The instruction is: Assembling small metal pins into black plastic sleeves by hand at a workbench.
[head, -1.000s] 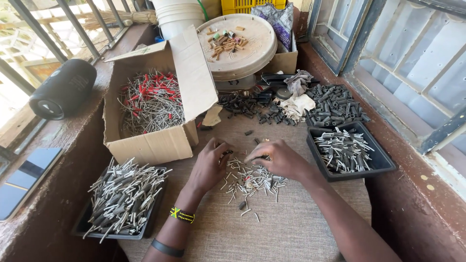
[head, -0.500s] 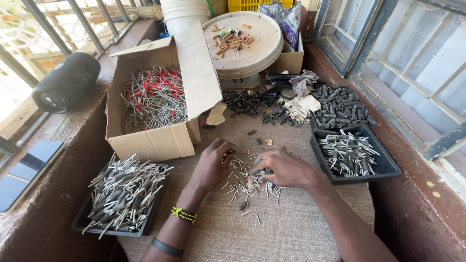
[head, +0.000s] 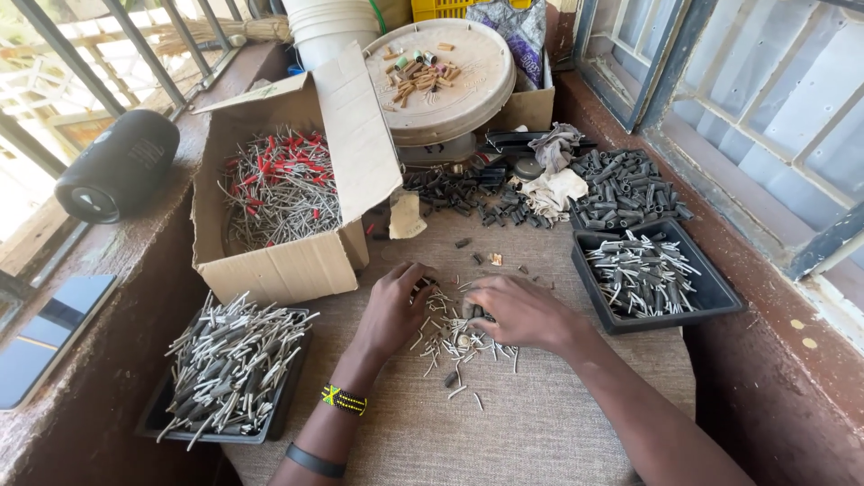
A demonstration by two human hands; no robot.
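Both hands have drawn closer together over the pile of small grey sleeves (head: pixel 454 337) since the earlier frames, and the right hand has slid left onto it, so the sorting goes on at the same spot on the woven mat (head: pixel 504 423).

Going left to right from that pile: the black tray of long grey pieces (head: pixel 225 373) sits well to its left, with the cardboard box of red-tipped wires (head: pixel 283 202) behind it. The left hand (head: pixel 391 310), fingers curled down, touches the pile's left edge; whether it pinches a piece cannot be told. The right hand (head: pixel 517 313) lies palm down on the pile's right side, fingertips bent onto pieces. Right of it stands the black tray of short grey pieces (head: pixel 648 274).

Bare mat lies open nearer than the pile; a brick ledge bounds each side.
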